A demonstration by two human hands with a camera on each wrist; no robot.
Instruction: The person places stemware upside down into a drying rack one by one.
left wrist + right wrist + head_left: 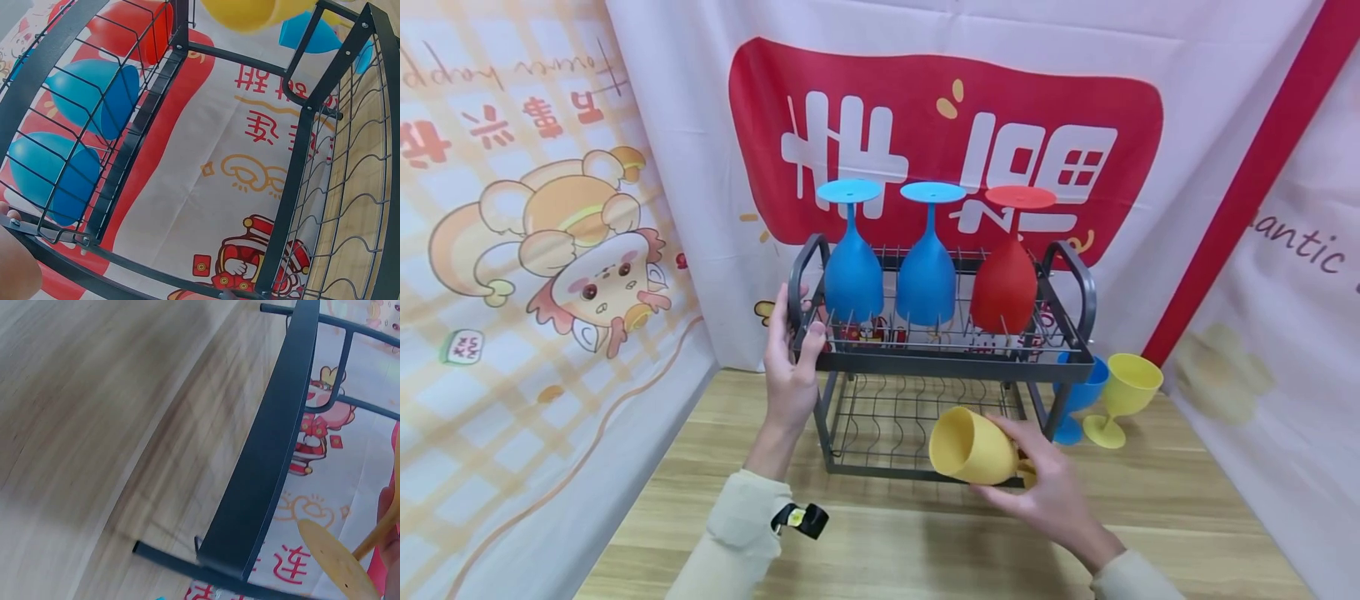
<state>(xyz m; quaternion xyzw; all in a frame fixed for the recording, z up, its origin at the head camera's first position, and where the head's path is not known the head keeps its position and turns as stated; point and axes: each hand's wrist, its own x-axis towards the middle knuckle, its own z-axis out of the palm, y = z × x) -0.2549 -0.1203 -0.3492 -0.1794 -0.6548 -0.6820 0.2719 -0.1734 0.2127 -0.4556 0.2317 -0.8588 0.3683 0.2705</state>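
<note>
My left hand (793,371) grips the upper left corner of a black two-tier dish rack (955,362), its thumb over the near side. In my right hand (1048,492) is a yellow goblet (973,450), tilted on its side with its mouth facing left, in front of the lower tier. The right wrist view shows the goblet's round foot (337,559) and part of its stem beside my fingers (390,553). On the upper tier, two blue goblets (853,275) and a red goblet (1004,283) stand upside down, side by side.
Right of the rack, a second yellow goblet (1127,392) stands upright on the wooden table (865,542), next to another blue goblet (1086,387) partly hidden by the rack's post. Printed cloth (685,208) hangs behind and on both sides.
</note>
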